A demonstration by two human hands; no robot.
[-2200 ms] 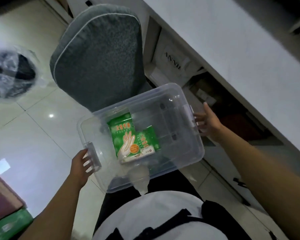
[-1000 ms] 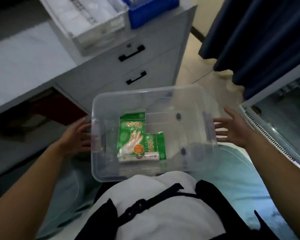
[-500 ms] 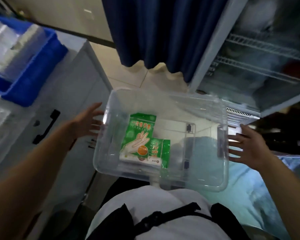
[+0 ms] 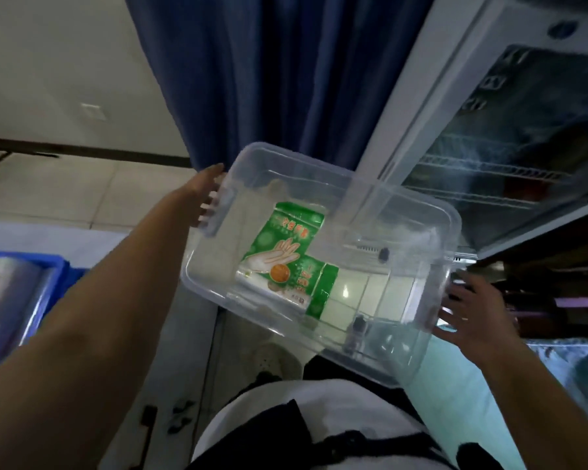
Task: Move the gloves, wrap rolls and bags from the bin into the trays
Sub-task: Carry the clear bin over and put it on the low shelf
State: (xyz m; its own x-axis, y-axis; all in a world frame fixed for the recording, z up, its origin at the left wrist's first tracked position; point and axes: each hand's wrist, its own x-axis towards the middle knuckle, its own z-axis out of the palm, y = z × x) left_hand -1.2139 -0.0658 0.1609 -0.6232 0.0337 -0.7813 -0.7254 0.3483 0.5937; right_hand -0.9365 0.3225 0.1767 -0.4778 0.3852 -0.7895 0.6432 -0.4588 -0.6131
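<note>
Seen from the head camera, a person is holding a clear plastic bin (image 4: pixel 387 276) in the air, tilted, in front of a blue curtain (image 4: pixel 269 79) and a glass-door fridge (image 4: pixel 510 130). The left hand (image 4: pixel 204 195) is gripping the handle at the bin's left end, with fingertips (image 4: pixel 205 206) hooking under it. The right hand (image 4: pixel 472 313) is pressing flat against the right end, fingers spread and straight, clasping nothing. Two green glove packets (image 4: pixel 282 245) are lying overlapped on the bin's floor. The top one is showing a drawn pale hand and an orange disc, and its yellow writing is too blurred to read. At far left a blue tray (image 4: pixel 53 266) is holding a pale roll (image 4: pixel 4 293).
</note>
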